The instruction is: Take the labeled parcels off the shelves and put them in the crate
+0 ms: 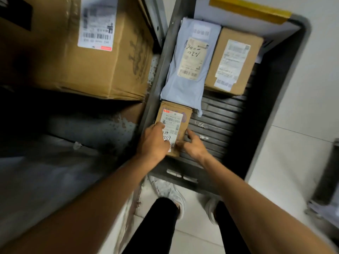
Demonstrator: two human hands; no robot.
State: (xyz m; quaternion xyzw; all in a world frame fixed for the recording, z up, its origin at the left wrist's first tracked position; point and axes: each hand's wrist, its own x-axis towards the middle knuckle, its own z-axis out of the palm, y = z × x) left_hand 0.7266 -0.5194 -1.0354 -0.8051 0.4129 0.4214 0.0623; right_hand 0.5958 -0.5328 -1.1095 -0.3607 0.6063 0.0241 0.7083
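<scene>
The small parcel (185,116) lies in the crate (220,118), its 9 o'clock edge against the crate wall and the grey mailer (183,87) at its 12 o'clock end; bare ribbed floor lies at 3 o'clock. Long axis runs 12 to 6, label up. The left hand (153,143) and right hand (194,146) grasp its near end

Brown parcels (173,125) — grey ribbed crate (220,114)

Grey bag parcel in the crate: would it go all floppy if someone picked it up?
Probably floppy: the grey bag parcel is wrinkled soft plastic, and one loose corner drapes onto the floor of the crate. It is likely light, since it lies fairly flat. The smooth film might slip in fingers.
</scene>
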